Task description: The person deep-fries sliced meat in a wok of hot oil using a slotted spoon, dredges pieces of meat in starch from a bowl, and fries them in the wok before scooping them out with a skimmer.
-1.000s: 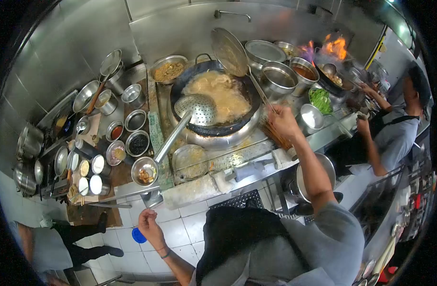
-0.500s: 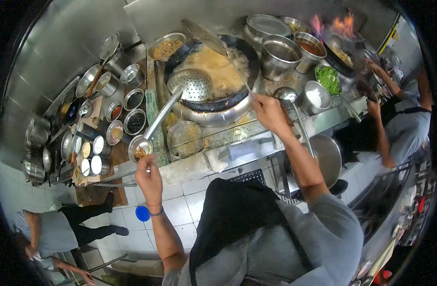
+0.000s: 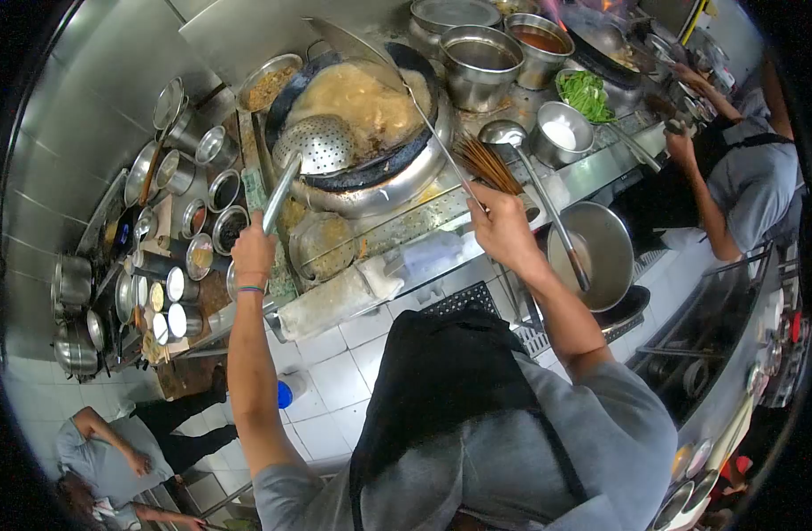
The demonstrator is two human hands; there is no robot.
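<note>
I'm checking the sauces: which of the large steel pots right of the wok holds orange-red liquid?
The pot just beyond the greens; the neighbouring pot beside the wok holds murky, darker liquid.

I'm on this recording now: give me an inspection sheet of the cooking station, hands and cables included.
Surface: metal counter, splashed and stained.
Job's things: wok of pale, frothy liquid; perforated ladle over its near left side, strainer tilted above its far side.
Clutter: many small metal containers at left; stick bundle, cloths and another ladle near the front edge, that ladle's handle over a large pot.
Grippers: left hand closed on the perforated ladle's handle; right hand on the strainer's.
Cables: nothing seen.
Surroundings: co-worker at right, flame beyond; tiled floor below.
</note>
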